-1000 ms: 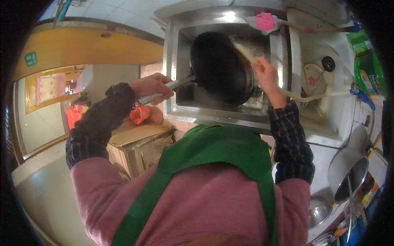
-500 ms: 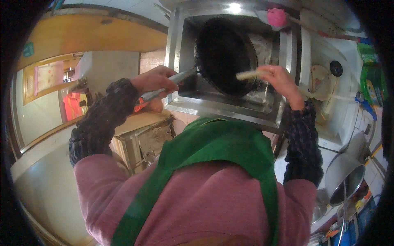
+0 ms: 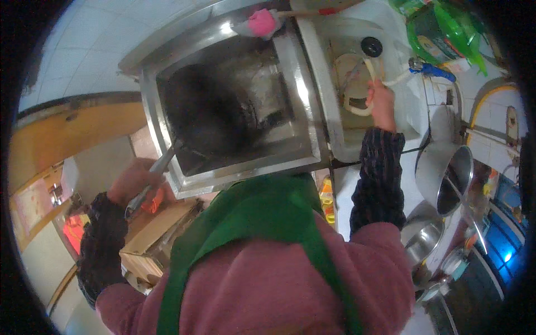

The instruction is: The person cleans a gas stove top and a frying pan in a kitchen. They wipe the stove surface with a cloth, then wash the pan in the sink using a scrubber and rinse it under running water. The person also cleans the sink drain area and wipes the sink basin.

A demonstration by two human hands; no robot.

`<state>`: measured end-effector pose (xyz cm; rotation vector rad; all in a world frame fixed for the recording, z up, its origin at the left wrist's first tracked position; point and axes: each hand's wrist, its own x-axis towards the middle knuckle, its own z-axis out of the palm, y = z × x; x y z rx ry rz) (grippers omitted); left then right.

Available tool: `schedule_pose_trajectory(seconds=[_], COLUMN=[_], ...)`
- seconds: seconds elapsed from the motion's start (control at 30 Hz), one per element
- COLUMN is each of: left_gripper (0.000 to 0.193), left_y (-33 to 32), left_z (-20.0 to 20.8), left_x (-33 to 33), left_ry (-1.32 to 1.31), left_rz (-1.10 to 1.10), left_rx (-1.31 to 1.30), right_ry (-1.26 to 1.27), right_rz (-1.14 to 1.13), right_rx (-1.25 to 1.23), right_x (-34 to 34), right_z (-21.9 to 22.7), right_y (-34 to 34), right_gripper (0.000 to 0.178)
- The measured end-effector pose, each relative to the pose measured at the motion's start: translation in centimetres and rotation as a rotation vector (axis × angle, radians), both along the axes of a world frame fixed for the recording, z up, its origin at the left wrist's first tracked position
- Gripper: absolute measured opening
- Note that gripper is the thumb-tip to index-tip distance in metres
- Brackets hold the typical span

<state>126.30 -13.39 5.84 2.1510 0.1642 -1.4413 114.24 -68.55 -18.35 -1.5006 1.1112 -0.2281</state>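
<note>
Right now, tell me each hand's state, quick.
Left hand: closed, holding the wok handle.
Right hand: closed, holding the pale hose.

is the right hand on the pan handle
No, the left hand grips the pan handle, while the right hand is over the white basin with a pale hose.

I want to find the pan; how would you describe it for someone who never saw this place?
Find the steel sink just beyond the green apron. In its left half is a broad, dark pan. Unlike the small pink item at the sink's far right corner, it has a long grey handle, gripped by the left hand.
</note>
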Motion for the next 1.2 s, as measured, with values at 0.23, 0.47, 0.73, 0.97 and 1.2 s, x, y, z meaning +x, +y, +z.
schedule_pose_trajectory(seconds=[0.23,0.47,0.73,0.97,1.2], left_gripper=[0.021,0.024,0.033,0.013,0.031], left_y=[-0.6,-2.3,-1.6,-1.7,-1.4], left_z=[0.1,1.6,1.6,3.3,6.1], left_x=[-0.1,-0.4,-2.6,-4.7,-5.1], left_ry=[-0.009,-0.072,-0.17,-0.553,-0.456], left_rz=[0.002,-0.154,-0.316,-0.49,-0.197], left_rx=[0.119,0.214,0.42,0.38,0.308], right_ry=[0.201,-0.54,-1.223,-1.609,-0.737], right_rz=[0.572,-0.146,-0.17,-0.364,-0.133], right_rx=[-0.612,-0.214,1.453,1.411,0.67], right_x=[3.7,5.8,5.4,6.6,-3.4], right_z=[-7.6,-7.9,-3.8,-4.9,1.7], right_y=[-3.1,-11.6,-21.2,-21.3,-12.4], right_gripper=[0.033,0.036,0.003,0.016,0.037])
